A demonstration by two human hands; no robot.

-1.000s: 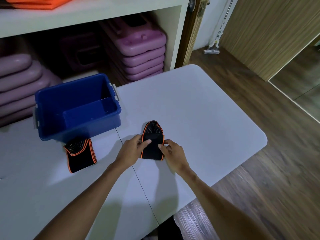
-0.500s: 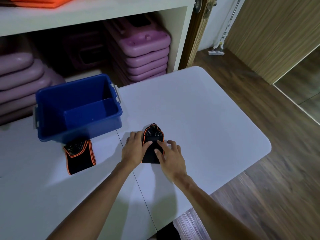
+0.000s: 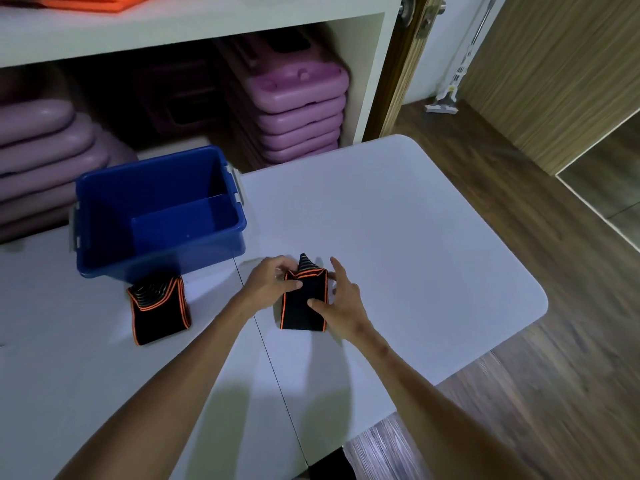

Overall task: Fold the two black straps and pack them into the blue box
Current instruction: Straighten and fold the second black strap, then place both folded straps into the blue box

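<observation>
Left hand [image 3: 273,282]: forearm in from 7 o'clock, thumb and fingers pinch strap [image 3: 298,315] | Right hand [image 3: 341,303]: forearm from 5 o'clock, fingers splayed, thumb pressing strap

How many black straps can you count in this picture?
2. One strap lies on the table before the blue box; the other strap lies further right, pinched by the left hand, touched by the right hand. None shows inside the box.

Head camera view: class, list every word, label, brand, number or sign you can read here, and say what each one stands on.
No text can be read anywhere in this view.
The blue box: plain walls, no label seen.
The strap between the hands: orange edging and grey stripes only, no lettering.
The strap by the box: the same, no lettering.
The purple stacked platforms: moulded shapes, no readable marks.
</observation>
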